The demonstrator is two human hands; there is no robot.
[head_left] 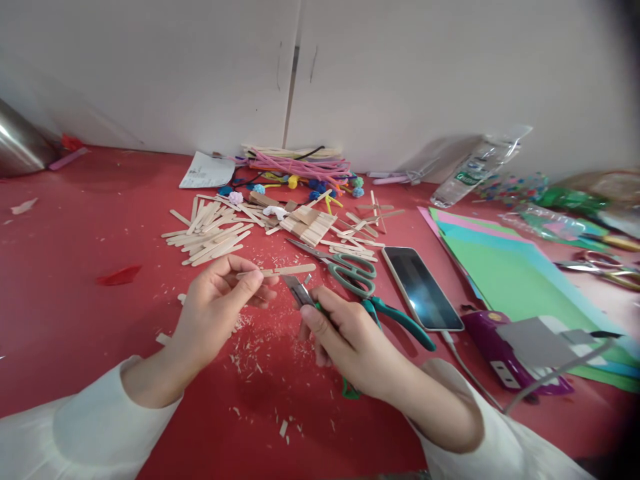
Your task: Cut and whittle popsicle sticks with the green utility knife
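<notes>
Between the thumb and fingers of my left hand (220, 313) is a wooden craft stick (296, 269), pointing right, with a notch or cut partway along it. My right hand (345, 337) grips a utility knife (299, 291) with its blade out. The blade tip is close to the stick's underside; whether they touch I cannot tell. Under both hands, wood shavings (253, 357) are scattered over the red table (195, 427). Beyond my left hand lies a loose pile of craft sticks (213, 230). A small raft of joined sticks (309, 225) sits just right of that pile.
Scissors (353, 272) and teal-handled pliers (403, 322) lie right of my hands. Farther right are a phone (423, 287) on a cable, a purple power strip (500, 353) and coloured paper (525, 273). Pipe cleaners (300, 163) and a plastic bottle (467, 175) are by the cabinet.
</notes>
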